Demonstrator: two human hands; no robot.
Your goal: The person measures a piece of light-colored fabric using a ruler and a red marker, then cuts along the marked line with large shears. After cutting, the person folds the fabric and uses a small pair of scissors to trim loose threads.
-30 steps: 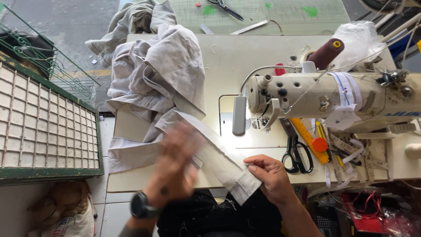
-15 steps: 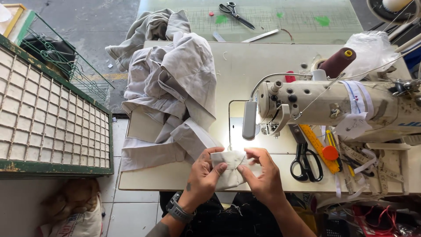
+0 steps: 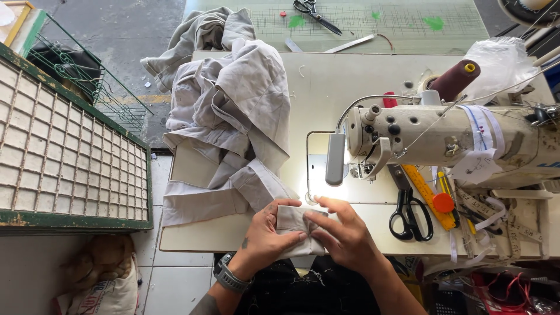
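Head view, looking down on a sewing table (image 3: 350,76). Both hands meet at the near edge, over a small folded piece of grey fabric (image 3: 293,220). Left hand (image 3: 265,236) closed on the piece from its left side, thumb on top, fingers curled under; a watch (image 3: 228,276) sits on that wrist. Right hand (image 3: 344,233) pinches the same piece from the right, fingertips pressed flat on the fold. The piece lies just in front of the needle plate and seems to run on from the larger grey garment (image 3: 233,122), though the join is hidden under the left hand.

The garment is heaped on the left half of the table, spilling over the far and left edges. Cream sewing machine (image 3: 443,137) stands to the right, its lamp lit over the plate, a maroon thread cone (image 3: 454,80) behind it. Black-handled scissors (image 3: 411,213) lie just right of the hands, beside a yellow ruler (image 3: 429,195). A second pair of scissors (image 3: 315,10) rests on the green cutting mat (image 3: 373,23) beyond. Green-framed grid panel (image 3: 64,146) stands at far left.
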